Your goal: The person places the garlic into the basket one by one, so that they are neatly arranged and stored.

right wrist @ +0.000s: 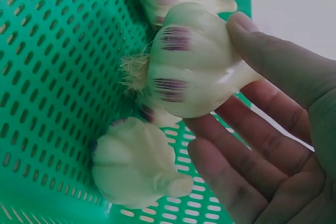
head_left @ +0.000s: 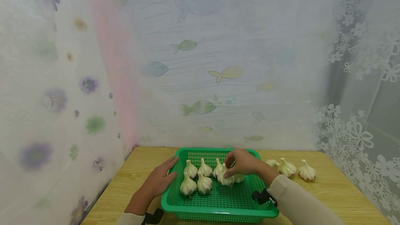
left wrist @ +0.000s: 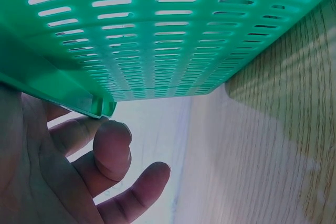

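Observation:
My right hand [head_left: 242, 163] reaches over the green plastic basket [head_left: 218, 210] and holds a garlic bulb [head_left: 224, 178] between thumb and fingers. In the right wrist view this bulb [right wrist: 191, 72] shows purple streaks and a tuft of roots, with the thumb along its upper side. Another bulb [right wrist: 137, 163] lies just below it in the basket. On the left side of the basket, my left hand [head_left: 158, 180] rests against the rim with fingers extended. Seen from the left wrist, the fingers [left wrist: 113, 150] are loosely bent under the rim, beside the slotted wall.
Several garlic bulbs stand in the basket, among them one at front left [head_left: 188, 185] and one beside it [head_left: 204, 184]. Three more bulbs, including the rightmost one [head_left: 307, 171], lie on the wooden table [head_left: 331, 197]. Patterned curtains [head_left: 200, 79] hang behind and at the sides.

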{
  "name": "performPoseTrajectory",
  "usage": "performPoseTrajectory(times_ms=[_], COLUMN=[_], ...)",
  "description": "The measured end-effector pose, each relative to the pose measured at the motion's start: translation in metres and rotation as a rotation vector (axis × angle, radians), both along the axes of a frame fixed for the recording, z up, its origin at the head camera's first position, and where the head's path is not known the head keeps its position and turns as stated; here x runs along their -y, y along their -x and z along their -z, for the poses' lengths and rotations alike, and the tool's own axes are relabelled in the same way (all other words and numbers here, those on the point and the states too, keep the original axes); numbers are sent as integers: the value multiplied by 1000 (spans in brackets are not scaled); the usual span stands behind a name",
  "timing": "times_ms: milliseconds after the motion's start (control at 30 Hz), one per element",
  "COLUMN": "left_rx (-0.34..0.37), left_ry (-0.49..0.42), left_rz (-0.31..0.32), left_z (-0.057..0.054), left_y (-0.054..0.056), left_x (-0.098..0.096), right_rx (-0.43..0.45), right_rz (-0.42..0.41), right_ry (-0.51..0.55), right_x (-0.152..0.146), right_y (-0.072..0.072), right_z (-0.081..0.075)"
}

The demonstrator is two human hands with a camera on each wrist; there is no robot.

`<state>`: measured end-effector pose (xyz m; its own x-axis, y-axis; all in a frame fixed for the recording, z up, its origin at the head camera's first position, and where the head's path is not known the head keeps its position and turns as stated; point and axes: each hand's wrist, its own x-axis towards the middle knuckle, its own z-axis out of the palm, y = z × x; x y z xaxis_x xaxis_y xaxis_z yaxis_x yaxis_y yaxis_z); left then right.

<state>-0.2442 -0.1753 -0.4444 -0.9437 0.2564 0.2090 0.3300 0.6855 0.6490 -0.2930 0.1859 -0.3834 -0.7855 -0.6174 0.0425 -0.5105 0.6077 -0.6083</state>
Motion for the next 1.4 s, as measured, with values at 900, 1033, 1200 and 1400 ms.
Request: performPoseTrajectory(times_ms=[900,1033,1200,1400], left_rx=[-7,-6,-2,-11], left_ry=[13,17,15,26], left_rz=[7,3,1,-7], left_z=[0,0,0,-1], left_y=[1,1,1,0], left_x=[0,0,0,0], right_rx=[-36,-40,-42,-31], right_rz=[-29,-24,-23,-44], right_ry=[-102,-117,-124,-106], right_x=[22,23,23,24], right_y=[-1,0,-1,-3], right_z=[14,16,16,16])
